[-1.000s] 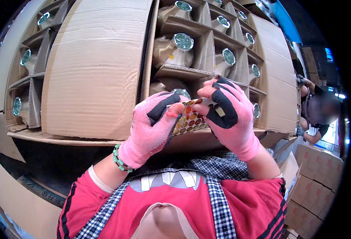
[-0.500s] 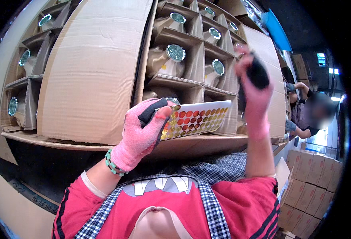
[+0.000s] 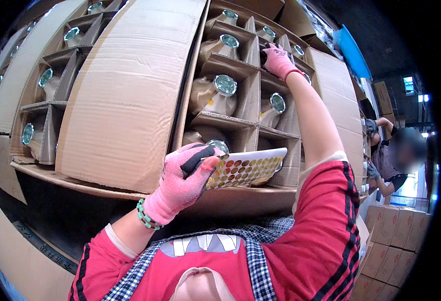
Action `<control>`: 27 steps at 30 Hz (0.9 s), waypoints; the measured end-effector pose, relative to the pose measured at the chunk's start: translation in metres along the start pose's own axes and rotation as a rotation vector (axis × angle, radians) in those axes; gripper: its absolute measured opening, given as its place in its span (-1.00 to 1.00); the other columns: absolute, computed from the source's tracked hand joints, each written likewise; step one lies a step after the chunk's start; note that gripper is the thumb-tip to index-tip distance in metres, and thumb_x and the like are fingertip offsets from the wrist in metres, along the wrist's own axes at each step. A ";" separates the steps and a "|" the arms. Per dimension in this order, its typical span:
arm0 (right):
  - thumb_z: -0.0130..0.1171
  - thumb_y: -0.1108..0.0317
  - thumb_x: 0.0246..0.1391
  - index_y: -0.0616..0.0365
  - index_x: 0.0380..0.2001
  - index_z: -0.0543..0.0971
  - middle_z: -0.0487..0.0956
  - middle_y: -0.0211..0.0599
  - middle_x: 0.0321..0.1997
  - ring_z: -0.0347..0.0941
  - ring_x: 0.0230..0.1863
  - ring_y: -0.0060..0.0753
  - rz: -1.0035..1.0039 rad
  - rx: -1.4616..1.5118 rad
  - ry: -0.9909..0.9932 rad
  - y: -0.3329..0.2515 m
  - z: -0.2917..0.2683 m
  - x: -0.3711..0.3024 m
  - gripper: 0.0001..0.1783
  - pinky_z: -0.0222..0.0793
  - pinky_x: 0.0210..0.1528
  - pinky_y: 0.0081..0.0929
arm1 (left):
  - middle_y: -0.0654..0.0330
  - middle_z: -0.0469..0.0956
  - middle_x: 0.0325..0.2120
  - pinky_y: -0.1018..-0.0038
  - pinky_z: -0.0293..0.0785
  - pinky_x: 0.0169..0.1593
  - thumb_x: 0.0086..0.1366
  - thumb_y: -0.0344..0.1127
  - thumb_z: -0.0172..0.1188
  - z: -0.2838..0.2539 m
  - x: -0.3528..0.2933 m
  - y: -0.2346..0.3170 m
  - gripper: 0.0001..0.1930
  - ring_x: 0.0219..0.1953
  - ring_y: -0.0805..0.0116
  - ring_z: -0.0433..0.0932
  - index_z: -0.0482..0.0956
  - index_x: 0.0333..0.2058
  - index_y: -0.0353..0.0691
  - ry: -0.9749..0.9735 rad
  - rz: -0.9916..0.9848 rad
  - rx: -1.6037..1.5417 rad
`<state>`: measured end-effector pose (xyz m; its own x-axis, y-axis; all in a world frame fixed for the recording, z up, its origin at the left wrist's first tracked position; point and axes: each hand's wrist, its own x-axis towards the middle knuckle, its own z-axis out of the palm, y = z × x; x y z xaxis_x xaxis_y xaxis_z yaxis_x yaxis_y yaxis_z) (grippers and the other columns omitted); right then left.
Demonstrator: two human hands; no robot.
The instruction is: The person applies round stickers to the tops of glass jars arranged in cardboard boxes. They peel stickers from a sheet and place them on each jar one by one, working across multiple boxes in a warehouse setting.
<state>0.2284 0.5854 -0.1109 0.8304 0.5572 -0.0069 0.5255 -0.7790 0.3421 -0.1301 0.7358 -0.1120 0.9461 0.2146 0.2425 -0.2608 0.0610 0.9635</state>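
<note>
My left hand [image 3: 184,175], in a pink and dark knit glove, is closed on the edge of a white sheet of round stickers [image 3: 248,168] in gold, yellow and red. It holds the sheet tilted above the near edge of an open divided carton [image 3: 215,193]. My gloved right hand [image 3: 279,61] reaches into a middle compartment, its fingers curled down over a glass piece that it hides. Pale vessels with faceted glass tops [image 3: 225,85] stand in the other compartments. Small yellow dots [image 3: 211,102] show on two of them.
A wide cardboard flap [image 3: 130,90] lies left of the compartments. Beyond it, another carton holds similar vessels [image 3: 45,77]. A second flap [image 3: 337,95] is at the right. Far right, a co-worker [image 3: 385,155] works near stacked cartons [image 3: 393,228]. A blue sheet [image 3: 352,50] hangs behind.
My right hand has moved from above the right flap, forward and left, down into a middle compartment. My left hand still holds the sticker sheet. The view has shifted slightly.
</note>
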 end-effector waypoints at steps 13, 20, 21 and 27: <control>0.18 0.37 -0.30 0.17 -0.48 0.43 0.44 -0.18 -0.45 0.37 -0.31 -0.17 -0.580 0.701 0.403 -0.115 -0.153 -0.193 -0.78 0.27 -0.24 -0.39 | 0.08 0.48 -0.51 0.50 0.33 -0.33 0.13 -0.24 0.03 -0.003 0.000 0.001 -0.75 -0.45 0.32 0.43 0.48 -0.40 -0.35 0.077 -0.050 -0.118; 0.17 0.44 -0.37 0.17 -0.58 0.44 0.41 -0.21 -0.59 0.35 -0.43 -0.13 -0.460 0.816 0.141 -0.131 -0.150 -0.206 -0.84 0.25 -0.31 -0.36 | 0.22 0.46 -0.53 0.61 0.30 -0.35 0.16 -0.27 -0.01 -0.001 0.000 0.005 -0.76 -0.44 0.53 0.38 0.46 -0.33 -0.35 0.122 -0.126 -0.349; 0.17 0.43 -0.37 0.16 -0.55 0.44 0.42 -0.22 -0.54 0.35 -0.40 -0.14 -0.467 0.799 0.131 -0.133 -0.150 -0.206 -0.82 0.25 -0.28 -0.35 | 0.29 0.44 -0.54 0.68 0.29 -0.36 0.16 -0.28 0.00 -0.006 -0.003 0.005 -0.76 -0.44 0.61 0.35 0.45 -0.31 -0.36 0.086 -0.183 -0.336; 0.18 0.51 -0.42 0.14 -0.53 0.48 0.46 -0.32 -0.45 0.38 -0.25 -0.24 -0.567 0.617 0.312 -0.138 -0.153 -0.205 -0.78 0.25 -0.13 -0.32 | 0.32 0.43 -0.53 0.69 0.30 -0.38 0.15 -0.29 0.04 -0.002 -0.005 0.006 -0.76 -0.46 0.63 0.35 0.45 -0.32 -0.37 0.203 -0.252 -0.387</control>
<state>-0.0426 0.6234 -0.0132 0.3742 0.8887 0.2650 0.9228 -0.3284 -0.2017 -0.1366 0.7372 -0.1074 0.9425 0.3296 -0.0561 -0.1177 0.4842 0.8670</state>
